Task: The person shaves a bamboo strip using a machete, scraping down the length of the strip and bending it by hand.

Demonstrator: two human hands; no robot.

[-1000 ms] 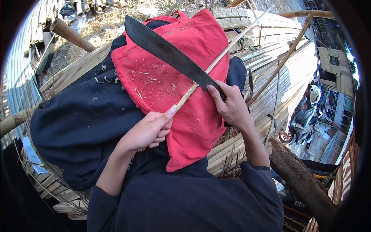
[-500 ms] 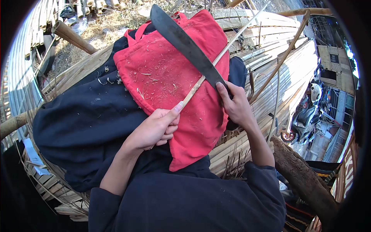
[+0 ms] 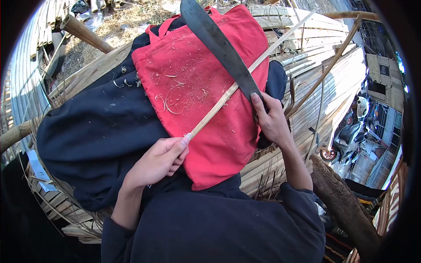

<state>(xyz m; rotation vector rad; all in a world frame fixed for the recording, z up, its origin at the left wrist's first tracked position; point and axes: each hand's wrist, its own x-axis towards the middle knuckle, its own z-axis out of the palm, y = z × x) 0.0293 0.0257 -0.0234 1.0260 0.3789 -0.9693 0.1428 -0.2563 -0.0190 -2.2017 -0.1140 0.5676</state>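
My left hand [image 3: 158, 158] is closed on the near end of a long, thin bamboo strip [image 3: 209, 115], thumb along its top. The strip runs up and to the right, passing beneath the blade of a machete [image 3: 218, 48]. My right hand [image 3: 272, 117] grips the machete at its lower end, with the thumb on the blade's base; the handle is hidden in the palm. The dark blade points up and left, crossing the strip. Under both lies a red cloth [image 3: 206, 153] over my lap, scattered with thin curled shavings [image 3: 193, 92].
Split bamboo slats [image 3: 333, 65] spread out to the right, with a bamboo pole [image 3: 326, 70] across them. A thick log [image 3: 346, 201] lies at lower right. Beyond it stands a parked motorbike [image 3: 351, 131]. At upper left is a cut bamboo tube [image 3: 85, 34].
My left hand has moved down and left, drawing the bamboo strip back under the blade. My right hand and the machete have shifted only slightly in view.
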